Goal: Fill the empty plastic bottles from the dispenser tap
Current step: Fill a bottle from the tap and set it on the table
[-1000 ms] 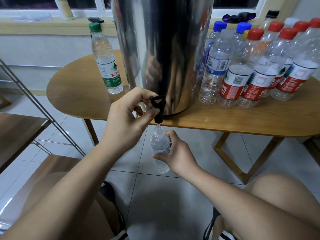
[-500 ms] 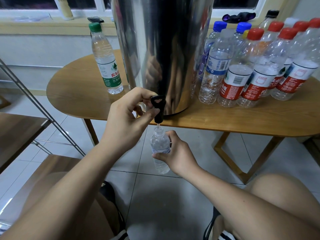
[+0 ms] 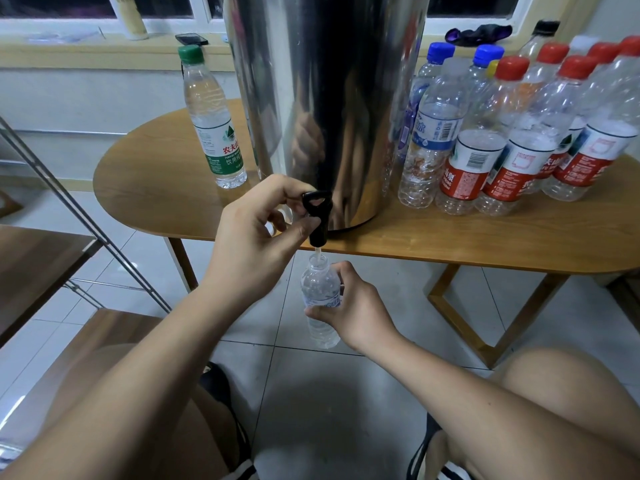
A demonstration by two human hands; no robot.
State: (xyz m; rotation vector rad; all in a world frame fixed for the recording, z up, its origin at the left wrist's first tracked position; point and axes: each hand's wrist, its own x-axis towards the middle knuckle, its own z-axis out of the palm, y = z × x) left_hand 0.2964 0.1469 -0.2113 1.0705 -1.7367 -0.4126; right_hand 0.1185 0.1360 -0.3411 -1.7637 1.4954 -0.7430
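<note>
The right hand gripped a small clear bottle, uncapped and upright, its fingers closed around the blue-printed label. Its mouth sat directly beneath the black tap, a thin stream falling in. The left hand pinched the tap lever. Behind stood the steel dispenser on a wooden bench, a green-capped bottle to its left and empty bottles crowded to its right, over pale floor tiles.
</note>
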